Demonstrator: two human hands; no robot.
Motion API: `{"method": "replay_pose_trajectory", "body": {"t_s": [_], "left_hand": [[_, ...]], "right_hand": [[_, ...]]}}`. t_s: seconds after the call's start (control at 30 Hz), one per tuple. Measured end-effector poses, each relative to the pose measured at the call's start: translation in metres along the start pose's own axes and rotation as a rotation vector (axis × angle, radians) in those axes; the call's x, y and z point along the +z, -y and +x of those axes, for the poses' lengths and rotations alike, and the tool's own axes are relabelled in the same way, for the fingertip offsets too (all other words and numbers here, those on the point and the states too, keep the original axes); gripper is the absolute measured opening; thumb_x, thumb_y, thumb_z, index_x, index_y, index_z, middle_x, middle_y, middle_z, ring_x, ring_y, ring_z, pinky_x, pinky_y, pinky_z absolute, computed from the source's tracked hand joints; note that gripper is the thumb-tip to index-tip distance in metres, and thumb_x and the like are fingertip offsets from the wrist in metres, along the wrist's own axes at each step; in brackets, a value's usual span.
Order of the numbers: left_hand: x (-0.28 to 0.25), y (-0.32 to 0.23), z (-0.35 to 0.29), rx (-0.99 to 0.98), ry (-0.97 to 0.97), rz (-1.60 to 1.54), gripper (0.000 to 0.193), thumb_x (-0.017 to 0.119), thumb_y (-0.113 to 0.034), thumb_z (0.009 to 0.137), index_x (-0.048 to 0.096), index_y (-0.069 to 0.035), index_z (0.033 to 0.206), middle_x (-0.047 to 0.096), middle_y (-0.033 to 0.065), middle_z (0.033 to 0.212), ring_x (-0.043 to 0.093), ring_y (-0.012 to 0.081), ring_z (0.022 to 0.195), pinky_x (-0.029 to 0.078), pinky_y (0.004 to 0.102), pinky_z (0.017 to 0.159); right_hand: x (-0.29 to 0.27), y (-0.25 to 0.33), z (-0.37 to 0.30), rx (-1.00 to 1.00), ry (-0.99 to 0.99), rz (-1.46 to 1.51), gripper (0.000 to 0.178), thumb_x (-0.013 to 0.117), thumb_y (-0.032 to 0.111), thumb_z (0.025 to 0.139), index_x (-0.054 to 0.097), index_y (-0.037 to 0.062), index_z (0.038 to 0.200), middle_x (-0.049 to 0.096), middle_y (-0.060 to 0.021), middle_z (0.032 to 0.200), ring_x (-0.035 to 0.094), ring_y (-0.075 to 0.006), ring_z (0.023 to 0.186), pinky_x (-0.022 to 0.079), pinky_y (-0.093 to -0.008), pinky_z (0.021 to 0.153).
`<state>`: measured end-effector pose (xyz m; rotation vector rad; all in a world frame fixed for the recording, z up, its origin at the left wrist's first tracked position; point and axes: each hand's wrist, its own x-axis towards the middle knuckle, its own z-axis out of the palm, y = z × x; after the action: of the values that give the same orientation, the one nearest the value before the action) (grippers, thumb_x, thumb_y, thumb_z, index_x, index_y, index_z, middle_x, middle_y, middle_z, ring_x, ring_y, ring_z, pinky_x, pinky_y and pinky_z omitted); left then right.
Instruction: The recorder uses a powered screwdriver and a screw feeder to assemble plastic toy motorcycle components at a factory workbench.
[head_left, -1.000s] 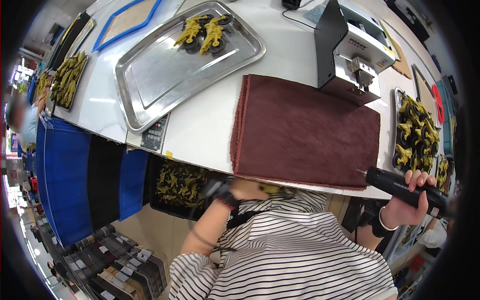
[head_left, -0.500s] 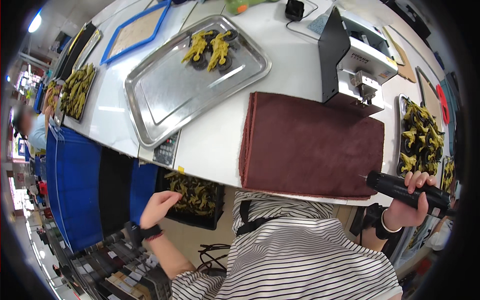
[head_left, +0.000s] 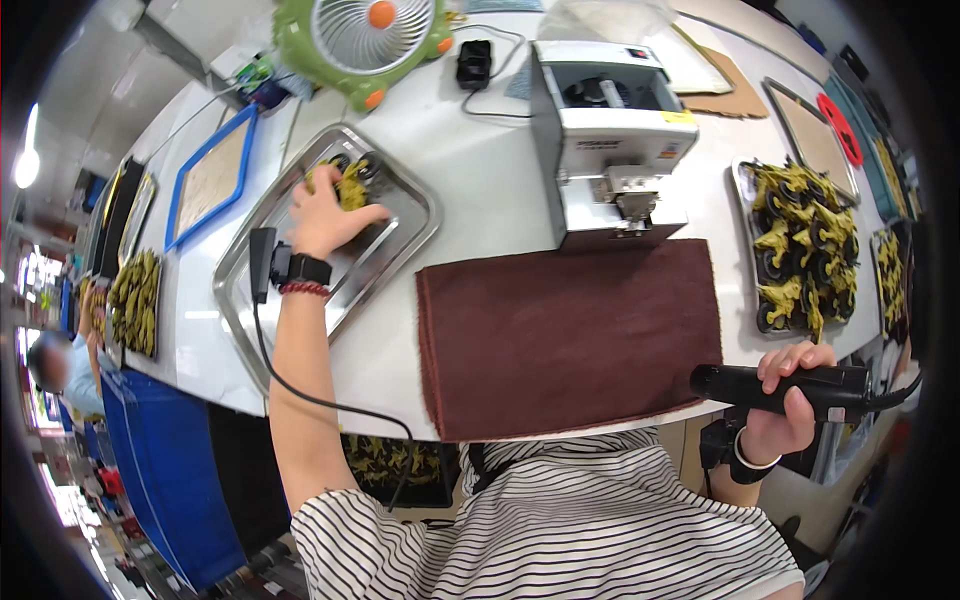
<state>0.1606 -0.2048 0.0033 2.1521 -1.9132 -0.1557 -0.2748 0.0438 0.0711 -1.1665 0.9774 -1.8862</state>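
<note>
My left hand reaches over the metal tray at the left, with thumb and fingers spread. Under and beside its fingertips are yellow toy pieces with black wheels; the hand partly covers them, and their contact is hard to make out. My right hand is wrapped round a black corded electric screwdriver. Its front end points left, over the near right corner of a folded brown cloth. The cloth lies in front of me on the white table.
Behind the cloth stands a white-and-black bench machine. A tray heaped with yellow wheeled pieces is at the right. A green fan, a blue-framed board and a bin of yellow parts surround the work area. Another person works far left.
My left hand has moved from beside the table, above the parts bin, up and forward to the toy pieces on the tray. My right hand still holds the screwdriver. The whole view has shifted.
</note>
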Motion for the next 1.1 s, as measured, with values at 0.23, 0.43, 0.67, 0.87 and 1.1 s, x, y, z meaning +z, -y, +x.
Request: {"method": "replay_pose_trajectory", "body": {"t_s": [0.23,0.43,0.67,0.87,1.1], "left_hand": [[-0.011,0.028,-0.015,0.142,-0.072,-0.257,0.040,0.068,-0.026,0.058,0.048,-0.009,0.088,0.053,0.0060,0.082,0.043,0.0295,0.089,0.039,0.0380,0.079],[-0.066,-0.089,-0.123,0.512,0.092,-0.685,0.040,0.064,-0.017,0.055,0.052,-0.008,0.091,0.048,0.0112,0.095,0.045,0.0271,0.092,0.039,0.0376,0.074],[-0.002,-0.181,-0.180,0.952,0.409,-0.159,0.053,0.071,-0.028,0.051,0.056,-0.012,0.099,0.036,0.0225,0.125,0.031,0.0389,0.119,0.026,0.0487,0.092],[-0.010,-0.171,-0.169,0.805,0.530,-0.222,0.077,0.071,-0.051,0.063,0.042,-0.015,0.125,0.032,0.0217,0.130,0.019,0.0417,0.130,0.011,0.0564,0.102],[-0.005,-0.160,-0.176,0.767,0.479,-0.223,0.084,0.072,-0.055,0.060,0.042,-0.014,0.127,0.031,0.0179,0.135,0.023,0.0373,0.129,0.012,0.0569,0.101]], "right_hand": [[-0.030,0.015,-0.001,-0.080,-0.128,0.017,0.032,0.057,0.010,0.070,0.043,0.0030,0.098,0.050,-0.0100,0.083,0.048,-0.0149,0.064,0.038,-0.0289,0.065],[-0.038,0.017,0.008,-0.134,-0.146,0.051,0.033,0.058,0.011,0.070,0.043,0.0036,0.099,0.049,-0.0087,0.084,0.047,-0.0146,0.063,0.037,-0.0295,0.066],[-0.014,0.012,0.027,-0.169,-0.078,0.122,0.034,0.060,0.012,0.068,0.043,0.0047,0.097,0.049,-0.0077,0.081,0.046,-0.0144,0.059,0.038,-0.0294,0.062],[-0.017,0.013,0.024,-0.167,-0.076,0.096,0.034,0.060,0.012,0.068,0.043,0.0050,0.097,0.048,-0.0075,0.081,0.046,-0.0142,0.058,0.038,-0.0301,0.061],[-0.013,0.012,0.029,-0.159,-0.063,0.076,0.034,0.060,0.013,0.069,0.043,0.0050,0.097,0.049,-0.0077,0.081,0.046,-0.0141,0.058,0.038,-0.0302,0.060]]}}
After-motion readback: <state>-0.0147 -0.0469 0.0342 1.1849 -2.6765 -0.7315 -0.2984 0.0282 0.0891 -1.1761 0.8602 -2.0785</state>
